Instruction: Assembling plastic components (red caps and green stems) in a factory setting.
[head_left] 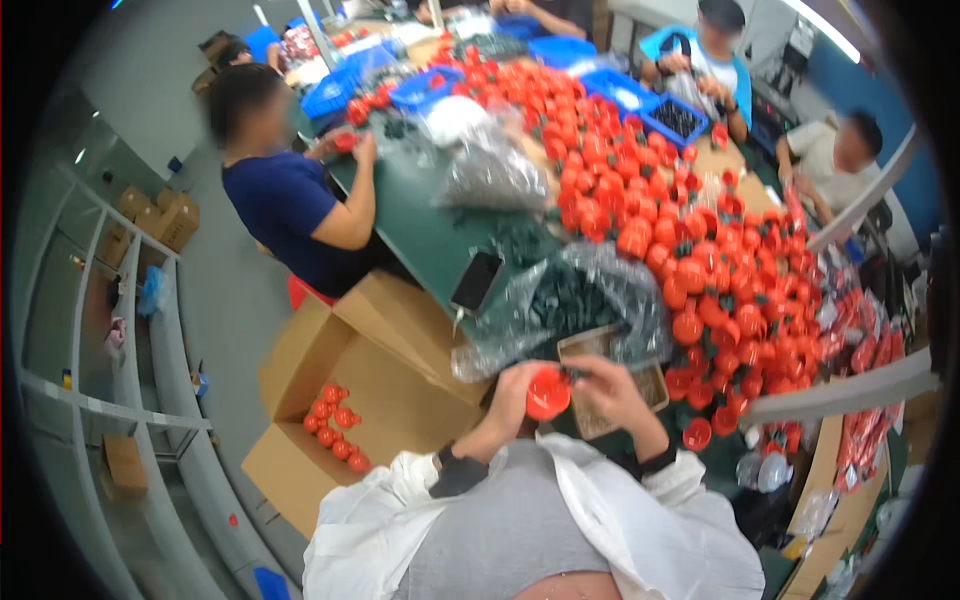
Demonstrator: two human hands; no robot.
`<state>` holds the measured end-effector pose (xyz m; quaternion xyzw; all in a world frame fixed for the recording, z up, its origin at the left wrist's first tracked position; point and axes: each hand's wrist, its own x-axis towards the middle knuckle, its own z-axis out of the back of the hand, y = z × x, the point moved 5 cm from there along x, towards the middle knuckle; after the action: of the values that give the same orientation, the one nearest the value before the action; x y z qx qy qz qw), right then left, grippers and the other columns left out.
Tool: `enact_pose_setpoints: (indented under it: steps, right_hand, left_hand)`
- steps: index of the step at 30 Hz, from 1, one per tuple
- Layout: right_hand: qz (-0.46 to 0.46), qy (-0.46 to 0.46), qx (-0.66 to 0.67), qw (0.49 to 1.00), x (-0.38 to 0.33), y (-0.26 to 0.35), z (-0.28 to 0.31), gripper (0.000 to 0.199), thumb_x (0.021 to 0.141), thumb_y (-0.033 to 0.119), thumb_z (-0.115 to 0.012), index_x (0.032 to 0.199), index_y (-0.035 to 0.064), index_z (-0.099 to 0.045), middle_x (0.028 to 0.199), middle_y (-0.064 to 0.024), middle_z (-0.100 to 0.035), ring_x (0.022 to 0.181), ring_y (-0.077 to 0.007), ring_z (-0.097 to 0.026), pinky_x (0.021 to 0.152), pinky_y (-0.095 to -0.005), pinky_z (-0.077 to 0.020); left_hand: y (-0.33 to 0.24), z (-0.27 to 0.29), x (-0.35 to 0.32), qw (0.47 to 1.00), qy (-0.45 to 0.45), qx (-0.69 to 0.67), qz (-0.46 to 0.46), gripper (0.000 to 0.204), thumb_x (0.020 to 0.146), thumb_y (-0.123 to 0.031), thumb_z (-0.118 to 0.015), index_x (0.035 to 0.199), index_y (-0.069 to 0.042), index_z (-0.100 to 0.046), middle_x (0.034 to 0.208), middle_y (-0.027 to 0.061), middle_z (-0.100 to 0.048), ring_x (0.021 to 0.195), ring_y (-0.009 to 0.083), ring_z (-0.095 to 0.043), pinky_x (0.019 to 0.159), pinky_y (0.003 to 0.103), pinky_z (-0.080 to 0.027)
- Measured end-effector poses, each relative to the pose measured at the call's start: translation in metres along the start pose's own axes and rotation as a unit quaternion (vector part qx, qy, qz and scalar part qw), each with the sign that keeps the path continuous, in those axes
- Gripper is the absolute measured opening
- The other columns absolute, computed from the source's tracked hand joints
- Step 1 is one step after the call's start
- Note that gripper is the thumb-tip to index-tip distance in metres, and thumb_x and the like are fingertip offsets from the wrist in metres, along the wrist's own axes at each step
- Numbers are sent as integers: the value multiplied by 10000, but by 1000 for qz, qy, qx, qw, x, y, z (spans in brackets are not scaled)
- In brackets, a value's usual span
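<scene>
Close in front of my body, my left hand (506, 402) is closed round a red, round plastic cup-like part (547, 394), its hollow side facing up. My right hand (612, 392) is at the right side of that part, fingers pinched together by its rim. Something small and dark shows at those fingertips, too small to name. Under my right hand lies a shallow beige tray (655, 388). Just beyond is a clear plastic bag (640, 300) with dark green pieces (572, 297) in it. A big heap of similar red parts (640, 190) spreads over the table to the right and far side.
An open cardboard box (410, 400) at my left holds several red round pieces (335, 425). A phone (476, 281) lies on the green table (415, 225). Blue trays (675, 120) stand farther off. A person in dark blue (285, 200) works at the left edge; others sit across.
</scene>
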<state>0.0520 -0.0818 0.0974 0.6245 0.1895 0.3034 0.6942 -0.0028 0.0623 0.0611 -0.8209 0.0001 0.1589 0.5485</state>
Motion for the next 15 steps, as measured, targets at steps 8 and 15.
enact_pose_setpoints:
  steps: [8, 15]
  right_hand:
    - [44, 86, -90, 991, 9, 20, -9, 334, 733, 11, -583, 1064, 55, -599, 860, -101, -604, 757, -189, -563, 683, -279, -435]
    - [67, 82, -57, 993, 13, 24, -11, 308, 793, 125, -585, 1092, 52, -589, 830, -83, -560, 754, -175, -537, 697, -271, -420]
  left_hand:
    - [0, 2, -8, 992, 10, -76, 102, 333, 846, -210, -381, 844, 54, -584, 769, 162, -615, 598, 228, -612, 515, 296, -502]
    - [1, 10, 6, 977, 21, -135, 163, 418, 838, -295, -327, 925, 64, -522, 792, 214, -615, 543, 290, -606, 444, 311, -482]
